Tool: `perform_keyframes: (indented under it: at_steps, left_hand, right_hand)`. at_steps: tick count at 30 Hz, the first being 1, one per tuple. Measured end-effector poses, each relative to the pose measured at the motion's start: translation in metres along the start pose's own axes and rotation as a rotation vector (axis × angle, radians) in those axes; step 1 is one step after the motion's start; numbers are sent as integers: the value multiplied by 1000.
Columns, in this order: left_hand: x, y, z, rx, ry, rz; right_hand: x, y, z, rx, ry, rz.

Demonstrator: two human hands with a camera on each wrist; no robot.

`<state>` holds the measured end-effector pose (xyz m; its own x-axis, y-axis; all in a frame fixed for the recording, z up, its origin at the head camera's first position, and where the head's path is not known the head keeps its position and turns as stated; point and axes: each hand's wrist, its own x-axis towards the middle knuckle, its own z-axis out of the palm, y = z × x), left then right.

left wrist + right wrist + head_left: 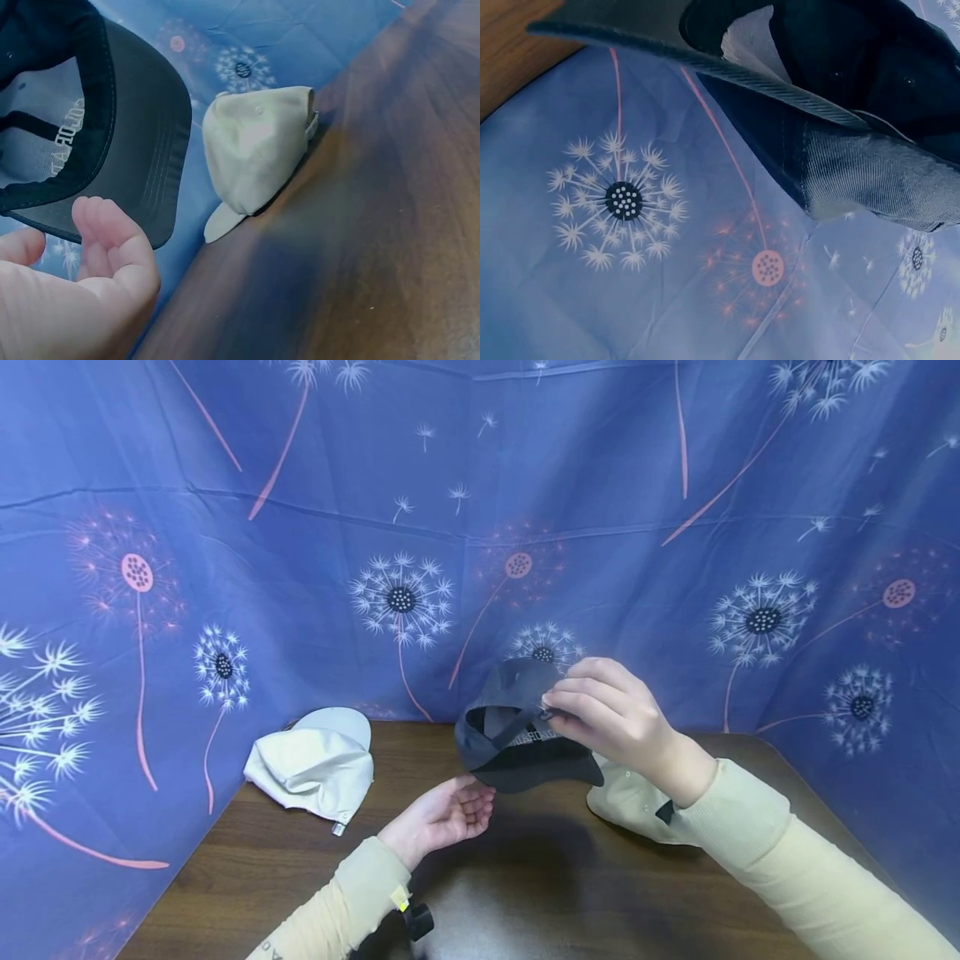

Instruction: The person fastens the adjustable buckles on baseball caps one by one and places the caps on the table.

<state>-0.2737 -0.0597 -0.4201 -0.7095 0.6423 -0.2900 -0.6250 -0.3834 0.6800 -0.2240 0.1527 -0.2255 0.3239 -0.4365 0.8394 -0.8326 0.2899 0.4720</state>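
A dark baseball cap (498, 693) hangs above the table, its inside facing me and its brim (536, 766) lowest. Pale lettering shows inside it. My right hand (611, 718) pinches the cap near its back strap; in the right wrist view that hand is out of sight, while the cap's dark cloth (877, 176) fills the upper right. Below the brim's left end is my left hand (446, 814), palm up, fingers loosely bent. In the left wrist view its fingertips (94, 210) overlap the edge of the cap, thumb apart from them.
On the wooden table (300, 893), a white cap (315, 768) lies at the left. A beige cap (637, 802) sits at the right, partly behind my right forearm. A blue cloth (315, 568) with dandelion prints hangs behind and along both sides.
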Motion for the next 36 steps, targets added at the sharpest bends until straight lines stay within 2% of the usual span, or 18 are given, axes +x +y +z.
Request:
perform_keyframes:
  at_steps: [4,13,17,21,26,36]
  left_hand:
    - [-3,7,-4,-27,-19,25]
    - [-10,30,-15,-86,-7,57]
    - [-13,40,-20,-100,-12,66]
    - [-14,48,-23,-162,-32,74]
    - [-14,58,-24,-243,-34,99]
    - [-19,84,-19,-252,28,162]
  right_hand:
    - [3,-5,-1,17,3,-36]
    - [-1,-16,-5,55,18,-107]
    - [-5,-18,-8,68,-5,-141]
    - [-11,-20,-9,80,-33,-157]
    - [-26,-23,-11,87,-51,-148]
    - [-60,-29,-17,71,-160,-97]
